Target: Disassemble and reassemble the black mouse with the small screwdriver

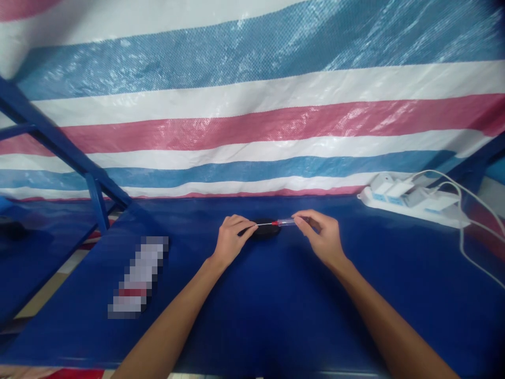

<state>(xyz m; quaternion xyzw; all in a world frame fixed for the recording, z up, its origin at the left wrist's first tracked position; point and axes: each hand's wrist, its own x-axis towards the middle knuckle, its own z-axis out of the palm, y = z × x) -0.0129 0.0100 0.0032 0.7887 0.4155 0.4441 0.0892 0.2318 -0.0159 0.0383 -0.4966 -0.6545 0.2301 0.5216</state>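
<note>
A thin screwdriver (285, 222) with a clear handle, a red collar and a slim metal shaft lies level between my hands. My left hand (231, 242) pinches the shaft near its tip between thumb and fingers. The end of the clear handle is gripped by the thumb and fingertips of my right hand (324, 237). Just below and behind the shaft is a dark, rounded object (265, 231) on the blue table; it looks like a computer mouse, though its details are too dark to make out.
A white power strip (414, 208) with plugged-in chargers and cables lies at the right rear of the blue table (284, 310). A blurred-out pale, long item (140, 273) rests at the left. Blue metal bars (67, 147) and a striped sheet (252, 126) stand behind.
</note>
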